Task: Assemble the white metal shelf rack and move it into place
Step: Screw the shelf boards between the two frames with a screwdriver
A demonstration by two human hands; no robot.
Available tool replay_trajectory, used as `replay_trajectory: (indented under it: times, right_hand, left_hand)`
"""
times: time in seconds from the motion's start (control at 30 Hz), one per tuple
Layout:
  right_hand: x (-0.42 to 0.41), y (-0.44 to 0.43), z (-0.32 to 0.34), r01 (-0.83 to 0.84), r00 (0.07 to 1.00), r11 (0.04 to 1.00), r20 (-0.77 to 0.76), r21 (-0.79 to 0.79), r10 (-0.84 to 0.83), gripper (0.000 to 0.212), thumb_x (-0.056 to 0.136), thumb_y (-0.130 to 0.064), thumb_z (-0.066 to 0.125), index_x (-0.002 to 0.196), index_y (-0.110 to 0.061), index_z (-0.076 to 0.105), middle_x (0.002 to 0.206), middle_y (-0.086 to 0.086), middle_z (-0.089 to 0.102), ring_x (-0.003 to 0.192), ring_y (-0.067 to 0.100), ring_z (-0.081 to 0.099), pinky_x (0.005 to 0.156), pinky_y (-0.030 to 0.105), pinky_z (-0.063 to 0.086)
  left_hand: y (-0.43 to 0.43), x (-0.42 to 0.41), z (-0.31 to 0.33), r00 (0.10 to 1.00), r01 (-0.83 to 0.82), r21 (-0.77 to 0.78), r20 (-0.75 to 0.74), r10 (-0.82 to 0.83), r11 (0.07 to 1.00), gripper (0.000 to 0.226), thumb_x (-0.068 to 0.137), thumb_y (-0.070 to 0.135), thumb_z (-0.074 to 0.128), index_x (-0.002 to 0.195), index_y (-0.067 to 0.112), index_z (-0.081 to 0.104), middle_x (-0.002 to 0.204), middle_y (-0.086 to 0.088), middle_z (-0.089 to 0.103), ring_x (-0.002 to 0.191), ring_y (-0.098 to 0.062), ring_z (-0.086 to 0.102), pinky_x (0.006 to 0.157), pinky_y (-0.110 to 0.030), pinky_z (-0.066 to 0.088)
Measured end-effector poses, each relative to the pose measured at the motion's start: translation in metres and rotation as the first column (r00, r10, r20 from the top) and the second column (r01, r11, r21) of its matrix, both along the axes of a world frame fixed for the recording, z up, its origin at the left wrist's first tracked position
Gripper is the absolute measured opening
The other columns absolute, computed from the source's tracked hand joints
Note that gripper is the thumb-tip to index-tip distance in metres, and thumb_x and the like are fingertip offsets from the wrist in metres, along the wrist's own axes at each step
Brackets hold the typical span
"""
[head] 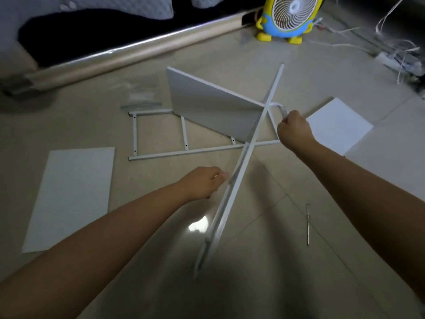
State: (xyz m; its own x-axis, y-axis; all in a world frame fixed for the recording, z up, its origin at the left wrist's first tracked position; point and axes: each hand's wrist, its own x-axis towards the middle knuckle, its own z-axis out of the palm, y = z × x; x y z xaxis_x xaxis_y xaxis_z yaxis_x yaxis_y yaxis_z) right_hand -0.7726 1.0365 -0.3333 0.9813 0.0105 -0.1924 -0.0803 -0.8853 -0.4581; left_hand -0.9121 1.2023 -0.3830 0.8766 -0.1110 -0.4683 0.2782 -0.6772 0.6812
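Left hand [204, 183] holds side frame [242, 162]; right hand [294, 132] grips white tool [282, 108].

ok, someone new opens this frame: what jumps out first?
A white ladder frame slants across the middle of the view, held by the left hand, and crosses a shelf panel that stands on edge on the floor. The right hand grips a small tool where the two meet. At the top edge stands a yellow-and-blue cartoon fan.
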Motion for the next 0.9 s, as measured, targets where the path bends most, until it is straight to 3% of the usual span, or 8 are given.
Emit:
replay_trajectory:
  times: [0.17,0.37,0.63,0.8,0.9]
  right_hand:
    - [0.011,0.046,-0.018,0.112,0.991,0.993,-0.069,0.027,-0.110,0.065,0.086,-0.035,0.058,0.134,0.001,0.031,0.129,0.015,0.050,0.117,0.031,0.051,0.094,0.037,0.042]
    - [0.030,0.065,-0.052,0.259,0.966,0.965,0.014,0.029,-0.260,0.036,0.093,-0.008,0.040,0.127,0.001,0.036,0.126,0.020,0.052,0.116,0.034,0.052,0.096,0.040,0.043]
    - [0.009,0.043,-0.059,0.239,0.966,0.947,0.045,0.215,-0.255,0.034,0.098,-0.018,0.039,0.122,0.006,0.042,0.122,0.025,0.053,0.113,0.037,0.052,0.091,0.040,0.042]
    - [-0.007,0.016,-0.058,0.151,0.985,0.949,0.035,0.278,-0.167,0.035,0.096,-0.022,0.042,0.119,0.004,0.046,0.110,0.027,0.058,0.101,0.039,0.057,0.080,0.036,0.045]
    - [-0.019,0.004,-0.059,0.101,0.992,0.957,0.041,0.271,-0.116,0.033,0.096,-0.017,0.043,0.120,0.005,0.047,0.110,0.024,0.058,0.100,0.036,0.056,0.076,0.027,0.036]
  left_hand:
    - [0.032,0.030,-0.021,0.977,-0.197,-0.017,0.084,0.198,0.980,0.029,0.096,0.025,0.043,0.104,0.003,0.060,0.105,-0.019,0.064,0.097,-0.033,0.060,0.084,-0.035,0.047]
    - [0.055,0.049,-0.027,0.913,-0.372,0.020,0.188,0.362,0.928,0.038,0.096,0.023,0.045,0.131,0.008,0.046,0.114,-0.014,0.060,0.108,-0.029,0.054,0.089,-0.032,0.042]
    - [0.091,0.077,-0.012,0.779,-0.573,0.046,0.341,0.526,0.818,0.057,0.089,0.022,0.056,0.136,0.001,0.032,0.129,-0.019,0.048,0.116,-0.033,0.048,0.091,-0.035,0.040]
    - [0.098,0.082,-0.005,0.703,-0.700,0.049,0.221,0.676,0.713,0.084,0.089,0.022,0.059,0.147,0.000,0.003,0.150,-0.019,0.023,0.136,-0.030,0.029,0.105,-0.033,0.029]
    - [0.104,0.082,-0.008,0.657,-0.750,0.044,0.166,0.735,0.660,0.082,0.087,0.016,0.059,0.148,0.004,0.004,0.151,-0.017,0.024,0.136,-0.030,0.031,0.106,-0.032,0.029]
